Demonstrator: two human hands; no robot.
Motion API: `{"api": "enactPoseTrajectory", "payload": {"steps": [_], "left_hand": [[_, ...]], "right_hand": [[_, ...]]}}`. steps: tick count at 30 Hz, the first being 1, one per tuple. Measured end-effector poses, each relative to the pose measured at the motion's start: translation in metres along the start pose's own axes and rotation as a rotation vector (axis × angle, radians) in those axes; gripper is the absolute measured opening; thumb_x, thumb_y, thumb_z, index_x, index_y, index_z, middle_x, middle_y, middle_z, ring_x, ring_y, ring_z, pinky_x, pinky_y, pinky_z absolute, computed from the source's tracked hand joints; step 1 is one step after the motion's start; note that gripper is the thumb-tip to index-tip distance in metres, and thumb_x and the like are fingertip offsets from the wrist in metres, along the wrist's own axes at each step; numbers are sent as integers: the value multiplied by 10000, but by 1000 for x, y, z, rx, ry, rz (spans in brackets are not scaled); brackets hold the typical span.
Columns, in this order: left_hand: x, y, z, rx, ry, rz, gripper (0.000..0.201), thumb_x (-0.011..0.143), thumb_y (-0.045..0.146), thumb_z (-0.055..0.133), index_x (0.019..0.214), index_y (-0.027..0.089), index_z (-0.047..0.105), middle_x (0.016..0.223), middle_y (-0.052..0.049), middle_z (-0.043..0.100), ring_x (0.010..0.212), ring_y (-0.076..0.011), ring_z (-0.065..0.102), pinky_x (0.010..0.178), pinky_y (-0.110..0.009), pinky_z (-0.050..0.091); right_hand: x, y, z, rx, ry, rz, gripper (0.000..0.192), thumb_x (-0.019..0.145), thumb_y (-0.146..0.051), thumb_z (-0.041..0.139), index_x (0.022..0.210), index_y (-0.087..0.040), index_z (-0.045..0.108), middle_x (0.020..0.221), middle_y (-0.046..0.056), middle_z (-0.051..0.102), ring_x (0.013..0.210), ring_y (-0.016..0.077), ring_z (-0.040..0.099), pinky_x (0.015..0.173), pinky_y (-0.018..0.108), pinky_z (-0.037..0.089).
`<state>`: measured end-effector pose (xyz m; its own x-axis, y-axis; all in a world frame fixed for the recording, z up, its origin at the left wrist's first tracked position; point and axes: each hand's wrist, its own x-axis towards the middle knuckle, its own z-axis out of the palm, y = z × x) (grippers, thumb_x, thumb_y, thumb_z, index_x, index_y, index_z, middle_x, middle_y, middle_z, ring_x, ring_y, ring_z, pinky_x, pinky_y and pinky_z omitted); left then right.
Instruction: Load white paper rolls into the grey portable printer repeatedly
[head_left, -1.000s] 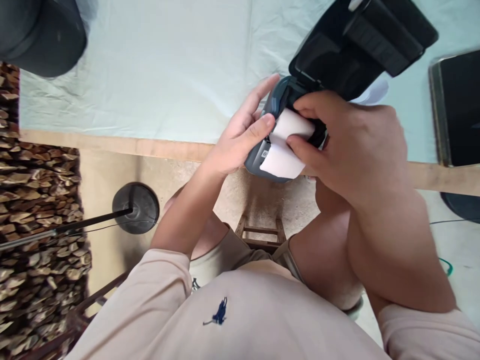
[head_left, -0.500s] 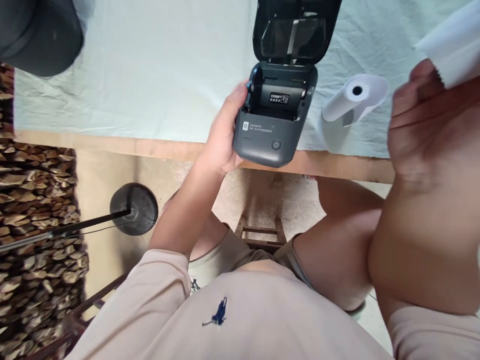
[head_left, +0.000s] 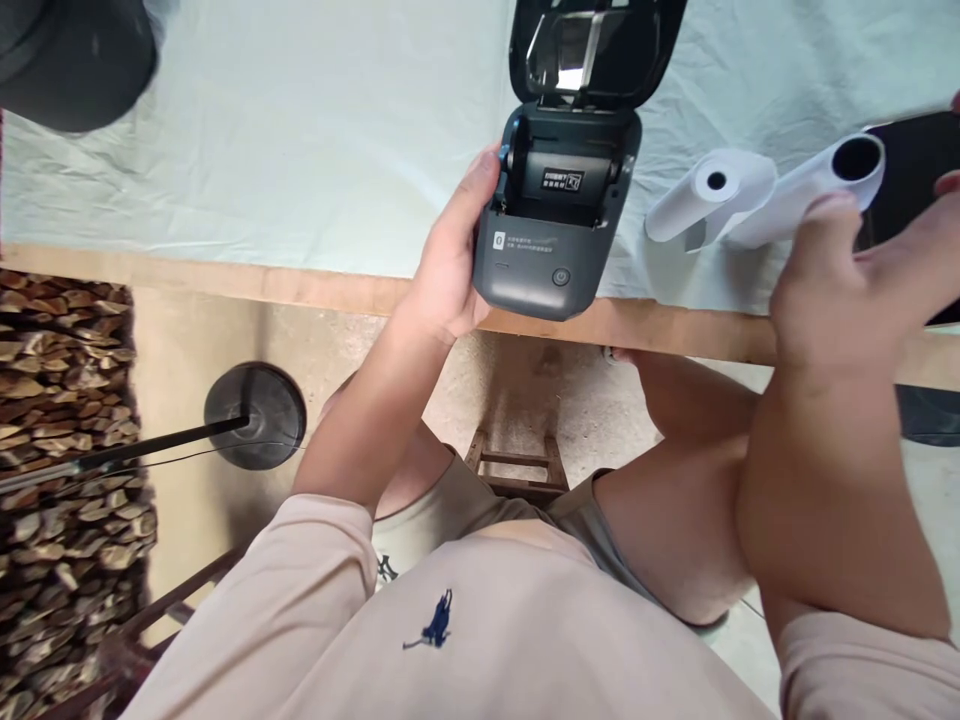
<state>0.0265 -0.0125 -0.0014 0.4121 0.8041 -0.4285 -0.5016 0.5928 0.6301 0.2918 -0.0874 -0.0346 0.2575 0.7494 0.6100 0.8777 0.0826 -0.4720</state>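
Note:
A dark grey label printer [head_left: 551, 240] stands at the table's front edge with its lid [head_left: 592, 50] swung up and its paper bay empty. My left hand [head_left: 450, 265] grips the printer's left side. My right hand [head_left: 847, 290] is raised at the right, thumb and fingers closed around a white paper roll [head_left: 814, 190] with a wide dark core hole. A second white paper roll [head_left: 709, 195] with a small core lies on the cloth just right of the printer.
A pale green cloth [head_left: 300, 150] covers the table, whose wooden edge [head_left: 300, 285] runs across. A dark flat device [head_left: 911, 175] lies at far right, a dark round object [head_left: 71, 60] at top left. Below are a stand base [head_left: 255, 415], stacked firewood [head_left: 64, 450] and a stool [head_left: 517, 465].
My right hand lifted the paper roll out of the printer and carried it to the right. The printer now sits squared with its bay empty. A second roll has come into view.

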Motion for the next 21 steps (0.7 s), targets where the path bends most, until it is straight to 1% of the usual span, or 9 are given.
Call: {"api": "enactPoseTrajectory", "payload": {"steps": [1, 3, 7, 11, 14, 16, 18, 20, 21], "left_hand": [[1, -1, -1, 1, -61, 32, 363, 954, 403, 465, 1178, 201, 666, 1118, -28, 742, 1406, -265, 492, 1139, -376, 481], [3, -2, -3, 32, -193, 106, 411, 979, 397, 389, 1193, 168, 654, 1082, -42, 741, 1373, -264, 530, 1090, -388, 522], [4, -5, -8, 93, -172, 117, 400, 944, 449, 450, 1158, 197, 678, 1065, -44, 744, 1345, -264, 558, 1045, -358, 550], [3, -6, -10, 123, -193, 165, 371, 943, 449, 464, 1031, 175, 699, 1006, -56, 744, 1374, -274, 525, 1086, -372, 525], [3, -6, -9, 139, -220, 175, 365, 954, 434, 443, 1019, 181, 698, 1046, -50, 740, 1397, -271, 498, 1113, -372, 509], [4, -5, -9, 129, -188, 164, 371, 953, 437, 444, 1098, 196, 686, 1100, -36, 730, 1420, -273, 475, 1124, -388, 504], [4, -5, -9, 119, -149, 152, 375, 944, 447, 461, 1175, 232, 664, 1156, -18, 721, 1440, -274, 451, 1134, -399, 498], [4, -5, -9, 117, -157, 160, 371, 956, 414, 439, 1225, 254, 638, 1200, 1, 706, 1462, -273, 423, 1132, -414, 502], [3, -5, -9, 118, -174, 170, 360, 962, 398, 426, 1222, 261, 635, 1230, 10, 694, 1474, -270, 405, 1126, -416, 508]], "right_hand": [[-1, -12, 1, -5, 12, -51, 510, 816, -389, 568, 1308, -262, 522, 1256, 58, 569, 1182, 234, 563, 1004, 427, 460], [-3, -32, 9, -42, -73, -161, 576, 810, -492, 557, 1326, -246, 490, 1239, 86, 572, 1136, 259, 566, 969, 482, 464], [0, -49, 39, -217, -151, -80, 563, 719, -439, 686, 1241, -265, 569, 1200, 100, 613, 1255, 369, 483, 1045, 654, 331], [5, -53, 47, -288, -182, 40, 391, 743, -329, 630, 1133, -303, 640, 993, 41, 642, 1110, 279, 560, 1087, 687, 258], [8, -61, 39, -253, -186, -6, 403, 711, -304, 653, 1114, -320, 647, 886, 6, 643, 982, 243, 621, 1063, 685, 304], [10, -66, 35, -55, -166, -120, 555, 735, -319, 662, 1276, -371, 550, 1022, 1, 655, 970, 220, 645, 1015, 588, 421], [14, -69, 35, 294, -69, -184, 615, 768, -354, 675, 1351, -400, 483, 1182, -15, 613, 947, 158, 653, 897, 407, 520], [18, -69, 35, 632, 60, -176, 482, 788, -394, 682, 1256, -340, 581, 1147, -15, 613, 930, 126, 656, 829, 311, 543], [21, -70, 35, 715, 82, -136, 395, 818, -424, 646, 1192, -301, 617, 1108, -5, 618, 980, 138, 658, 872, 315, 550]]}}
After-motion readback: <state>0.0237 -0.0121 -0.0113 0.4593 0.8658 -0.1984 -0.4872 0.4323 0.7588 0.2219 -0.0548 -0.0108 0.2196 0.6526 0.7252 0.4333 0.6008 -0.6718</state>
